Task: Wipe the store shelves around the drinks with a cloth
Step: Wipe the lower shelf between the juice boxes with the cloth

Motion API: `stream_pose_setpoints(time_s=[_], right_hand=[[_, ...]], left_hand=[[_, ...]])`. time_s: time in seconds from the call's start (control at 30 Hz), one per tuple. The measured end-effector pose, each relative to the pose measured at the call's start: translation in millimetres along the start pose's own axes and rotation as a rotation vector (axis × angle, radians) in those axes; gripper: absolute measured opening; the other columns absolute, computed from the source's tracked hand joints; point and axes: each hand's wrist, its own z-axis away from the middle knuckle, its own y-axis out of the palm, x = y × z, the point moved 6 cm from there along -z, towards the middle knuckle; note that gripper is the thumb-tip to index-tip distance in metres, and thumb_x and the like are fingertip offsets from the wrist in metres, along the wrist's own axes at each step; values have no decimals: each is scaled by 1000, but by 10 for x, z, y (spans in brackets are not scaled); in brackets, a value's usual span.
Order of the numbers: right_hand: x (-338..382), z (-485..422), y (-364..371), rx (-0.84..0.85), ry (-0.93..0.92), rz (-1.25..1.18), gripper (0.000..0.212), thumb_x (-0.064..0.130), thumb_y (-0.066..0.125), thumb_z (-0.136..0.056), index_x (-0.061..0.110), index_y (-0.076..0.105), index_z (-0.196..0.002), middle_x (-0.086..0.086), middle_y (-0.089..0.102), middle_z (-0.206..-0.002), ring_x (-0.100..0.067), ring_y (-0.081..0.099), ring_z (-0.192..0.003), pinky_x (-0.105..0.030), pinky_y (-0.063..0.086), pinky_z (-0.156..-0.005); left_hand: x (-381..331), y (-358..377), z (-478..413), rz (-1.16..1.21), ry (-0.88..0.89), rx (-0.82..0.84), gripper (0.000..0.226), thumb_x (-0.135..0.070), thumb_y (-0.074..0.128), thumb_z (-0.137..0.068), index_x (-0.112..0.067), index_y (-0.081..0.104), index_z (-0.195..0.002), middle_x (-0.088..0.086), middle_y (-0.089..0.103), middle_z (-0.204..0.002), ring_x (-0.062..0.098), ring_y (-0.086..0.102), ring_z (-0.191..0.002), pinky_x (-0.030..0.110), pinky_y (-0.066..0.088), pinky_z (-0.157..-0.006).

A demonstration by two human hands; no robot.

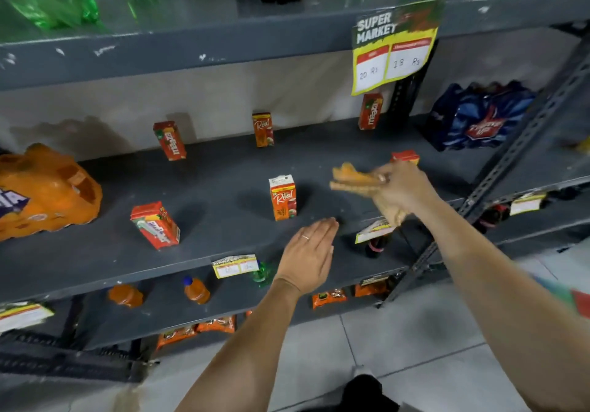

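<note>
Shelf [223, 185]: grey metal, juice cartons spaced across it.
Right hand [400, 188]: closed round a tan cloth [354, 179], blurred, above the shelf's right side.
Left hand [311, 252]: flat, fingers extended, empty, at the front edge near a Real carton [283, 197].

The shelf [223, 185] is grey painted metal, matt, its front edge chipped to pale specks; the slotted upright [498, 188] at its right end is the same dull metal; the juice cartons [283, 197] are printed card with a slight sheen; the orange pack [48, 194] at the left edge is glossy crinkled plastic film, as is the blue pack [479, 118] by the right rear corner; the cloth [354, 180] is soft tan fabric; the price sign [394, 47] is paper; the floor [415, 347] is smooth pale tile.
</note>
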Motion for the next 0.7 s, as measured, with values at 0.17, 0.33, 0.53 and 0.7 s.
stream_pose_setpoints(time_s=[0.17,0.33,0.53,0.7], right_hand=[[370,-622,265,-16,-139,209,52,4,53,-81,22,58,-131,-15,63,-124,-36,61,-111,-39,51,-89],[124,-436,942,-14,-194,538,31,9,45,-93,15,64,-116,-10,62,-121,-30,62,-110,-37,49,-73],[-212,75,838,-2,-322,417,25,17,49,-90,24,63,-109,-1,68,-109,-25,64,-102,-33,51,-74],[-927,385,328,114,-45,198,41,15,52,-80,39,67,-110,2,71,-100,-27,66,-91,-33,51,-72]], left_hand=[[-47,-23,-271,48,39,-41,42,-16,46,-92,-3,54,-131,12,54,-138,26,47,-129,40,36,-110],[-11,-15,-484,60,-12,-86,44,-16,50,-92,-2,52,-133,13,53,-139,27,46,-131,41,37,-108],[-53,58,-700,64,-30,-135,46,-24,41,-95,-2,53,-133,13,51,-141,26,41,-135,38,29,-113],[-63,300,-936,-8,-157,-36,51,-29,30,-100,-6,37,-145,10,36,-153,20,25,-143,38,23,-117]])
